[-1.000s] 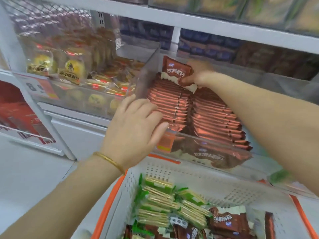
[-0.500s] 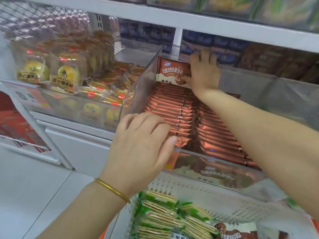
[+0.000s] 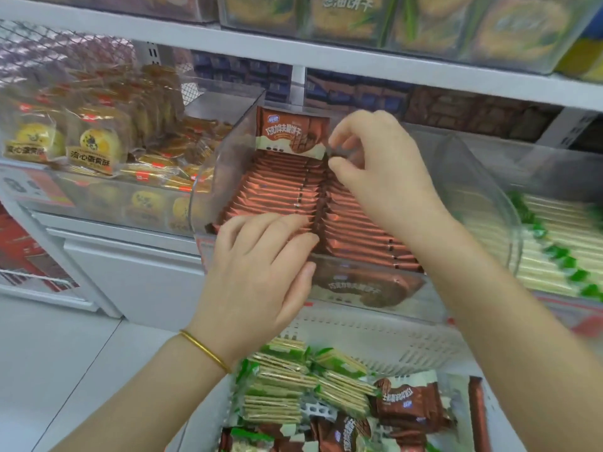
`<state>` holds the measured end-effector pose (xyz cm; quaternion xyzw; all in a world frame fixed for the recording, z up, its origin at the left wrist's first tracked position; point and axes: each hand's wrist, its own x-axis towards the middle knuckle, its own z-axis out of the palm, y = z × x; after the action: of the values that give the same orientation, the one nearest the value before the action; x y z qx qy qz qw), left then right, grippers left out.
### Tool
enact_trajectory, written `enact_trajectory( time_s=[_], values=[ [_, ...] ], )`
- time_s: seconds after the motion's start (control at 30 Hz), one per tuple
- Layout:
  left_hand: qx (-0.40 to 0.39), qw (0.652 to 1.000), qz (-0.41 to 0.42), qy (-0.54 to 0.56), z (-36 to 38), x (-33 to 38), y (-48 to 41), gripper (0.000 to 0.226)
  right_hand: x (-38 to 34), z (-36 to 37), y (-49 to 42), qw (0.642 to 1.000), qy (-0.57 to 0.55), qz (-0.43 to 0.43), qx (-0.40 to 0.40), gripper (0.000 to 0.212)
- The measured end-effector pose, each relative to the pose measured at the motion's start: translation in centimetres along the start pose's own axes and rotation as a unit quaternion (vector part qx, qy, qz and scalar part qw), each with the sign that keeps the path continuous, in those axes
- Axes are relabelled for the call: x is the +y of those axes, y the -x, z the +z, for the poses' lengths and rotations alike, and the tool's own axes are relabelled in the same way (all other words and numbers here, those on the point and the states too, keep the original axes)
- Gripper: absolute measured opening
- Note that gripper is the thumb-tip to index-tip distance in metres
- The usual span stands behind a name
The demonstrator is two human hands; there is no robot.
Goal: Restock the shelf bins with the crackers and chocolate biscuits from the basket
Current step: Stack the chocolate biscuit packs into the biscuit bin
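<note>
Your left hand (image 3: 257, 272) presses flat on the chocolate biscuit rows (image 3: 280, 190); your right hand (image 3: 381, 177) pinches the upright packet (image 3: 290, 135).

**Chocolate biscuit bin: way in is from the front and above only, and it's tight.**
We see the clear bin (image 3: 225, 158) packed with two rows of chocolate biscuit packets (image 3: 274, 187), the rows touching side by side. Entry is over the front wall, under the upper shelf board (image 3: 359, 65). The side walls close it off from the pastry bin (image 3: 114, 203) on the left and the cracker bin (image 3: 483, 190) on the right. The left hand (image 3: 257, 272) lies on the front of the left row. The right hand (image 3: 385, 174) is curled over the back of the right row, just beside the upright packet (image 3: 287, 135); we cannot tell if it pinches anything. The basket rim (image 3: 375, 334) sits just below the bin front.
</note>
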<state>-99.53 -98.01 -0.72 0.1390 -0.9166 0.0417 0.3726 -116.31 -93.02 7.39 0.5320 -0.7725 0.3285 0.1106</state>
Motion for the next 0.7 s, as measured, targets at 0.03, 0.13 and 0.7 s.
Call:
enact_trajectory(
  time_s=[0.03,0.13,0.7],
  values=[
    [0.006,1.000,0.016,0.003,0.0,0.9,0.2,0.029,-0.6,-1.8,3.8,0.999,-0.040,-0.010,-0.001,0.013],
    [0.010,0.998,0.062,0.011,0.2,3.9,1.6,0.025,0.9,-4.5,14.2,0.983,-0.129,0.064,-0.118,0.020],
    [-0.244,0.962,0.096,0.071,4.9,11.0,8.0,0.018,17.4,8.0,30.3,0.873,0.217,0.269,-0.345,0.049]
  ],
)
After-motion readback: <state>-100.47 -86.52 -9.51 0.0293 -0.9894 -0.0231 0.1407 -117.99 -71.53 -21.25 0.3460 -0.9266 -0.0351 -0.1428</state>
